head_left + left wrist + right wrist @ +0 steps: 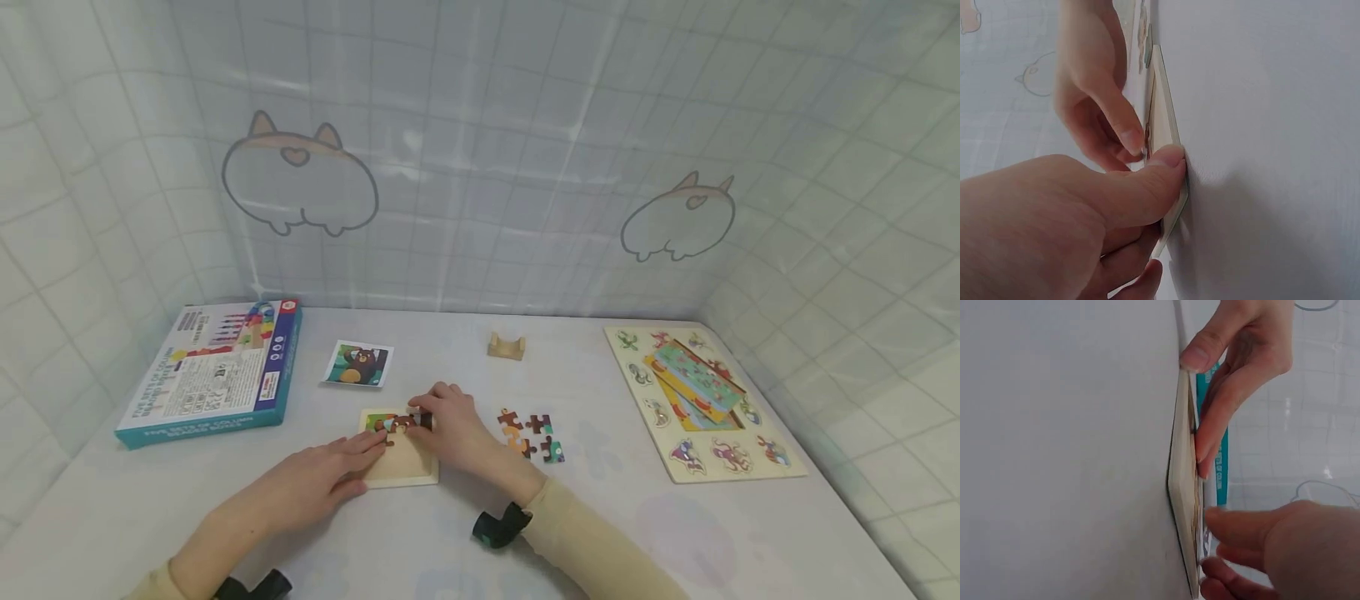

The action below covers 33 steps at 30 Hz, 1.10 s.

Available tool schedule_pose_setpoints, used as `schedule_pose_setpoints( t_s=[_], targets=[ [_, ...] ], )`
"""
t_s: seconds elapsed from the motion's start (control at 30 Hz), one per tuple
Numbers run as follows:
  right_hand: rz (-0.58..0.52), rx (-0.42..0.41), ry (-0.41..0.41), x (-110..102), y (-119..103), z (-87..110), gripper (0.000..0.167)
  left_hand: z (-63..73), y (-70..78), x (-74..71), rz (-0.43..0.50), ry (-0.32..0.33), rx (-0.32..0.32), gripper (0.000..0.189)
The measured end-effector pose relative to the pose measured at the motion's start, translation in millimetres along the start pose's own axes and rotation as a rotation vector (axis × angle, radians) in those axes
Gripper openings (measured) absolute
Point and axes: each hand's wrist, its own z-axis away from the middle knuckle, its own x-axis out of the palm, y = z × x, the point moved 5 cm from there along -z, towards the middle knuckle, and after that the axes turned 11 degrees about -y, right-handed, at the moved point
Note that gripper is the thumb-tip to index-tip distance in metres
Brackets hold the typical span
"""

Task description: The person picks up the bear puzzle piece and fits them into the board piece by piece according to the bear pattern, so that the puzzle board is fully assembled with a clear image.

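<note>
A shallow square wooden puzzle tray (pixel 401 468) lies on the table with a few bear jigsaw pieces (pixel 400 423) along its far side. My left hand (pixel 315 483) rests at the tray's left side, fairly straight fingertips on the pieces; its thumb (pixel 1163 164) touches the near rim. Over the far right corner, my right hand (pixel 453 429) pinches a dark puzzle piece (pixel 426 419) between thumb and fingers. In the right wrist view, the right hand (pixel 1285 544) sits close above the tray's rim (pixel 1179 469). The fingers partly hide the held piece.
Several loose puzzle pieces (pixel 528 433) lie right of the tray. A bear picture card (pixel 358 364) and a small wooden stand (pixel 506 347) are behind it. A boxed toy (pixel 210 367) lies at left; an animal board (pixel 678 458) bearing colourful cards (pixel 696 379) lies at right.
</note>
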Motion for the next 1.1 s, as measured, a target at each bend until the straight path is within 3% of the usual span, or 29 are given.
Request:
schedule_pose_setpoints(
  t_s=[0.2, 0.43, 0.7, 1.1],
  targets=[
    [-0.036, -0.067, 0.027, -12, 10, 16.2, 0.036, -1.1, 0.4, 0.1, 0.009, -0.003, -0.017, 0.055],
    [-0.156, -0.119, 0.074, -27, 36, 38.9, 0.036, -0.8, 0.5, 0.0, 0.02, 0.007, 0.004, 0.054],
    [-0.206, -0.169, 0.117, -46, 66, 62.7, 0.033, -1.2, 1.3, 0.8, 0.003, 0.026, 0.022, 0.052],
    [-0.196, -0.131, 0.176, -57, 104, 85.7, 0.029, -2.0, 1.1, 0.7, 0.016, 0.016, 0.006, 0.052]
  ],
)
